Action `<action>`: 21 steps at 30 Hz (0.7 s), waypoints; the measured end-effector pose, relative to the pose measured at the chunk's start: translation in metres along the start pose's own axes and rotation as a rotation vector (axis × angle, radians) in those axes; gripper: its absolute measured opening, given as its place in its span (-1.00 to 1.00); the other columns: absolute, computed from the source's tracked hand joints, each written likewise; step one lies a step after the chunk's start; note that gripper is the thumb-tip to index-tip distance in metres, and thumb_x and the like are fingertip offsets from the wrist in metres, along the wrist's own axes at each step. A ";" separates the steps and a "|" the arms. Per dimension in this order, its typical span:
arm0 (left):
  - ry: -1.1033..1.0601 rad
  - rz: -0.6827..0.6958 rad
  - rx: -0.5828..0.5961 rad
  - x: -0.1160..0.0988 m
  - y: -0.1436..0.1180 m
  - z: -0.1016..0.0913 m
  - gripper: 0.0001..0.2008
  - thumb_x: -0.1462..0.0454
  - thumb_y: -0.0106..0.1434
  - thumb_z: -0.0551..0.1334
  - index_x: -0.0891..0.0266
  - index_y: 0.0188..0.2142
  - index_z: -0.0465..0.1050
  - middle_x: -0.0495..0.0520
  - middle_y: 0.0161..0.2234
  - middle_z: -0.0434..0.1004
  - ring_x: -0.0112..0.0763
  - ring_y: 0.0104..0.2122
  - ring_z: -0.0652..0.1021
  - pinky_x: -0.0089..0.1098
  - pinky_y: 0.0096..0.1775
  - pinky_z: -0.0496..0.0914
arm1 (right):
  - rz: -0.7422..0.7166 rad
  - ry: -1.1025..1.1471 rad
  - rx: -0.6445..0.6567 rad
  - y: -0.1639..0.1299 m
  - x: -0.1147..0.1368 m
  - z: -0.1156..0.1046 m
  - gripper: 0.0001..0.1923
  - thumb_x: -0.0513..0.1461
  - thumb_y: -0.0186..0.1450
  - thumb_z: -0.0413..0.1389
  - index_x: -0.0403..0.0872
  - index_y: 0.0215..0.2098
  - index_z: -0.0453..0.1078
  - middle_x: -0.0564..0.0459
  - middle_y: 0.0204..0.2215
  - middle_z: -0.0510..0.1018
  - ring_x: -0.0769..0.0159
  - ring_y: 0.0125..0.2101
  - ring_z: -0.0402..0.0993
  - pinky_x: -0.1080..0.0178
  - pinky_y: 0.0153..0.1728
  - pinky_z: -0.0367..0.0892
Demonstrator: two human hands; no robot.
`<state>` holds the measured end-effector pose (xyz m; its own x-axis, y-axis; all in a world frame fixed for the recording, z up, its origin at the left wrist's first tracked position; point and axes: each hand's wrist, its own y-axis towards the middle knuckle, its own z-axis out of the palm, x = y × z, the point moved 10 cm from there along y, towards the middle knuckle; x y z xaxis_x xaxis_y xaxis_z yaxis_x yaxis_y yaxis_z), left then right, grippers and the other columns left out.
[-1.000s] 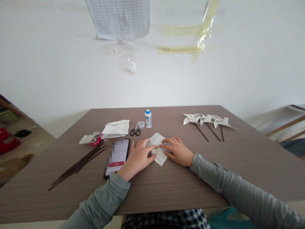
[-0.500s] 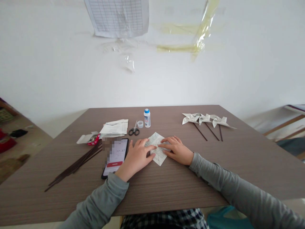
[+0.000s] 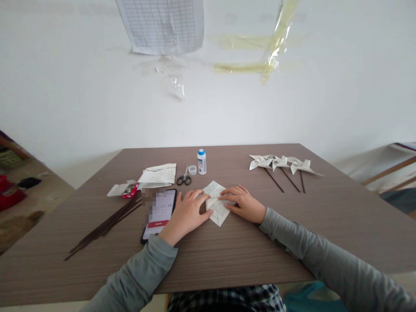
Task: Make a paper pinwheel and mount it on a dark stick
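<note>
A small square of printed paper (image 3: 220, 213) with crease lines lies turned corner-first on the table in front of me. My left hand (image 3: 188, 213) rests at its left side, thumb and fingers apart, with the fingertips on the paper. From the right, my right hand (image 3: 246, 203) lies across the paper's right corner with its fingers stretched out, hiding that corner. A flap appears folded in toward the middle on the left. Just beside my left wrist is a phone (image 3: 162, 212) with a timer-like screen, partly covered by the hand.
Behind the paper stand a white bottle with a blue cap (image 3: 202, 162), a small clear cup (image 3: 192, 170) and scissors (image 3: 184, 178). At left are stacked papers (image 3: 157, 175), a red box (image 3: 130, 190) and brown sticks (image 3: 102, 223). Paper pinwheels (image 3: 280, 162) lie at the back right.
My left fingers have drawn back slightly from the paper's middle, uncovering more of the fold. My right hand stays almost in place. The whole view has shifted slightly.
</note>
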<state>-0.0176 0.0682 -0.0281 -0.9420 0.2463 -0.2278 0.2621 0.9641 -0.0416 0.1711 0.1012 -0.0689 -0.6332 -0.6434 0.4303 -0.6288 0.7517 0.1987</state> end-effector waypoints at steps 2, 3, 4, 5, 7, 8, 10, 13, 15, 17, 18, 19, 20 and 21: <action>0.005 0.002 0.007 0.000 -0.001 0.002 -0.49 0.14 0.64 0.44 -0.03 0.51 0.70 0.26 0.67 0.56 0.32 0.69 0.47 0.58 0.71 0.19 | -0.007 0.003 -0.006 -0.001 -0.001 0.000 -0.60 -0.15 0.73 0.29 0.21 0.46 0.74 -0.13 0.44 0.78 -0.15 0.51 0.65 -0.57 0.70 0.24; 0.005 0.004 0.009 0.000 -0.001 0.002 -0.49 0.14 0.64 0.43 -0.02 0.51 0.70 0.27 0.67 0.56 0.33 0.69 0.47 0.59 0.70 0.19 | -0.011 0.007 -0.008 -0.001 -0.001 0.000 -0.60 -0.15 0.73 0.29 0.20 0.45 0.74 -0.14 0.44 0.78 -0.16 0.51 0.65 -0.58 0.70 0.24; 0.004 0.007 0.008 0.000 -0.001 0.003 -0.49 0.14 0.64 0.42 -0.01 0.51 0.70 0.28 0.67 0.56 0.33 0.69 0.47 0.59 0.70 0.19 | -0.015 0.010 -0.009 -0.001 -0.001 0.000 -0.61 -0.16 0.73 0.28 0.19 0.45 0.74 -0.14 0.44 0.78 -0.16 0.51 0.65 -0.58 0.70 0.24; 0.002 0.009 0.007 0.000 -0.001 0.004 -0.49 0.13 0.64 0.42 0.00 0.51 0.70 0.29 0.66 0.56 0.33 0.68 0.47 0.58 0.70 0.20 | -0.017 0.014 -0.010 -0.001 -0.001 0.000 -0.61 -0.16 0.73 0.28 0.18 0.44 0.74 -0.14 0.44 0.78 -0.16 0.51 0.65 -0.58 0.70 0.24; -0.005 0.017 -0.003 0.001 0.000 0.006 -0.49 0.12 0.64 0.41 -0.01 0.50 0.70 0.29 0.65 0.58 0.33 0.67 0.48 0.56 0.69 0.21 | -0.020 0.016 -0.014 -0.002 -0.002 -0.001 -0.62 -0.16 0.72 0.29 0.17 0.43 0.74 -0.14 0.44 0.79 -0.15 0.50 0.67 -0.57 0.70 0.25; -0.009 0.023 -0.011 0.001 0.000 0.007 -0.50 0.11 0.63 0.41 -0.02 0.49 0.70 0.29 0.65 0.58 0.33 0.66 0.49 0.55 0.69 0.23 | -0.022 0.017 -0.020 -0.002 -0.003 -0.001 -0.62 -0.17 0.71 0.30 0.18 0.42 0.75 -0.13 0.43 0.80 -0.14 0.50 0.68 -0.55 0.70 0.26; -0.015 0.040 -0.031 0.001 0.001 0.007 -0.52 0.10 0.62 0.41 -0.04 0.47 0.71 0.27 0.63 0.60 0.33 0.64 0.51 0.53 0.67 0.25 | -0.030 0.024 -0.042 -0.003 -0.004 -0.002 -0.63 -0.18 0.70 0.32 0.18 0.40 0.76 -0.12 0.42 0.81 -0.13 0.48 0.70 -0.52 0.70 0.30; -0.016 0.048 -0.041 0.002 0.000 0.007 -0.53 0.09 0.62 0.41 -0.06 0.45 0.71 0.26 0.62 0.61 0.30 0.63 0.51 0.47 0.67 0.27 | -0.069 0.058 -0.093 -0.002 -0.006 -0.004 -0.70 -0.19 0.67 0.36 0.13 0.30 0.81 -0.14 0.35 0.85 -0.14 0.41 0.76 -0.42 0.63 0.45; -0.011 0.035 -0.030 0.003 -0.001 0.007 -0.52 0.08 0.63 0.40 -0.07 0.46 0.71 0.25 0.63 0.60 0.29 0.64 0.51 0.45 0.68 0.26 | -0.103 0.098 -0.132 0.000 -0.007 -0.007 -0.76 -0.21 0.63 0.39 0.09 0.21 0.85 -0.17 0.28 0.88 -0.14 0.34 0.81 -0.33 0.53 0.58; -0.007 0.024 -0.017 0.004 -0.002 0.006 -0.52 0.07 0.64 0.40 -0.07 0.47 0.70 0.26 0.63 0.58 0.30 0.65 0.50 0.45 0.68 0.26 | -0.110 0.149 -0.181 0.004 -0.012 -0.014 -0.78 -0.22 0.61 0.41 0.09 0.15 0.87 -0.17 0.24 0.90 -0.12 0.29 0.83 -0.28 0.45 0.66; -0.006 0.021 -0.011 0.004 -0.003 0.006 -0.52 0.07 0.64 0.40 -0.07 0.47 0.70 0.26 0.64 0.58 0.30 0.66 0.49 0.46 0.68 0.26 | -0.100 0.176 -0.206 0.007 -0.017 -0.018 -0.78 -0.22 0.60 0.41 0.10 0.14 0.87 -0.17 0.24 0.90 -0.11 0.28 0.83 -0.27 0.44 0.67; -0.006 0.020 -0.006 0.004 -0.003 0.005 -0.52 0.08 0.64 0.40 -0.07 0.48 0.69 0.26 0.64 0.57 0.30 0.66 0.49 0.48 0.68 0.25 | -0.082 0.202 -0.231 0.012 -0.022 -0.023 -0.77 -0.24 0.58 0.41 0.10 0.14 0.87 -0.17 0.25 0.89 -0.11 0.28 0.83 -0.26 0.44 0.67; -0.007 0.018 -0.002 0.004 -0.003 0.004 -0.51 0.08 0.65 0.39 -0.07 0.49 0.69 0.27 0.65 0.57 0.30 0.67 0.49 0.49 0.69 0.24 | -0.065 0.224 -0.246 0.018 -0.027 -0.028 -0.75 -0.25 0.56 0.41 0.09 0.14 0.87 -0.17 0.25 0.89 -0.10 0.28 0.84 -0.25 0.45 0.66; -0.007 0.016 0.004 0.004 -0.003 0.004 -0.51 0.09 0.65 0.39 -0.06 0.50 0.68 0.27 0.65 0.56 0.29 0.67 0.48 0.51 0.69 0.23 | -0.046 0.242 -0.250 0.025 -0.032 -0.032 -0.73 -0.26 0.54 0.41 0.09 0.15 0.87 -0.17 0.26 0.89 -0.10 0.29 0.83 -0.25 0.46 0.65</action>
<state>-0.0216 0.0659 -0.0327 -0.9363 0.2605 -0.2355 0.2775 0.9598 -0.0415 0.1899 0.1453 -0.0499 -0.4622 -0.6471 0.6063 -0.5056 0.7540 0.4194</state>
